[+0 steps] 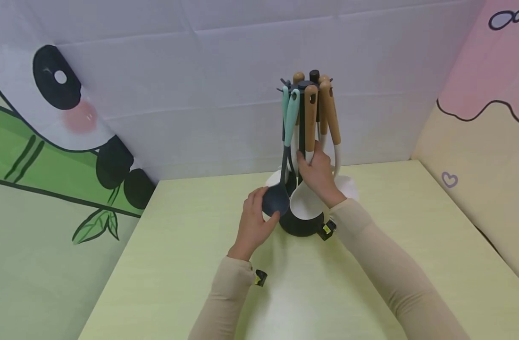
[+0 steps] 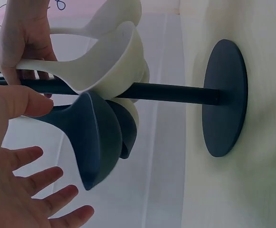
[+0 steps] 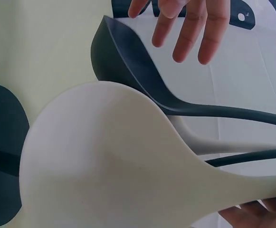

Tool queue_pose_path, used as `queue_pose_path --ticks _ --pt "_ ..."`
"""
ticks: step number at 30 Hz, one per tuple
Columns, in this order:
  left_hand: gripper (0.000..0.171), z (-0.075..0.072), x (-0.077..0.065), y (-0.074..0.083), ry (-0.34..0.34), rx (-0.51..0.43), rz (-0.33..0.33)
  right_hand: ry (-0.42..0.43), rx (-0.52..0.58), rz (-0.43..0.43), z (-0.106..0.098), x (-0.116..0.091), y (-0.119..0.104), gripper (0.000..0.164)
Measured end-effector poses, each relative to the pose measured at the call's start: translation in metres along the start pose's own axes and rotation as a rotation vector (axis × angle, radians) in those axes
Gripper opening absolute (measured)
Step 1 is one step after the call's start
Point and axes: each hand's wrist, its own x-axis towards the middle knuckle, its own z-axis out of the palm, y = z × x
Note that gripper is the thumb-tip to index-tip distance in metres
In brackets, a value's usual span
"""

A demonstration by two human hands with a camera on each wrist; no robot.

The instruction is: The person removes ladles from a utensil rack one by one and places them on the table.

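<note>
A black utensil stand [image 1: 302, 227] holds several hanging kitchen tools, with wood-coloured or mint handles. At its front hangs a white ladle [image 1: 305, 204], whose bowl fills much of the right wrist view. My right hand [image 1: 319, 172] grips this ladle's handle just above the bowl, close to the pole [image 2: 176, 93]; part of the fingers is hidden behind it. Left of it hangs a dark blue ladle [image 1: 275, 200]. My left hand [image 1: 254, 222] is beside that ladle's bowl, fingers spread and thumb apart, holding nothing. Whether it touches the bowl I cannot tell.
The stand's round base [image 2: 225, 99] rests on a pale yellow table [image 1: 179, 264]. More white utensils [image 1: 348, 186] hang behind and to the right. A pale cloth wall [image 1: 200, 108] rises behind the table, and printed panels [image 1: 476, 141] flank it.
</note>
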Motion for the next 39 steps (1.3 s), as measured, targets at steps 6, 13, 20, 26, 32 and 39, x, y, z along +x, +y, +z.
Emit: queue_pose_path --ticks 6,13,20,26,32,39 --pt "0.062 0.005 0.004 -0.002 -0.028 -0.024 -0.041 0.035 -0.022 0.004 0.001 0.0 0.001 0.041" --pt "0.058 0.005 0.021 0.016 -0.018 -0.055 -0.033 0.027 -0.005 0.018 0.0 -0.001 -0.002 0.041" --pt "0.048 0.002 0.046 0.038 0.017 -0.154 0.051 0.015 -0.018 0.001 -0.001 -0.001 -0.001 0.042" --pt "0.041 0.0 0.059 0.047 0.031 -0.262 0.033 0.025 -0.019 -0.027 -0.004 -0.002 -0.002 0.04" --pt "0.033 -0.005 0.061 0.053 0.055 -0.294 0.08 0.031 -0.048 -0.05 -0.008 -0.009 -0.004 0.038" --pt "0.028 -0.013 0.057 0.064 0.024 -0.318 0.098 0.038 -0.067 -0.071 -0.016 -0.023 -0.006 0.029"
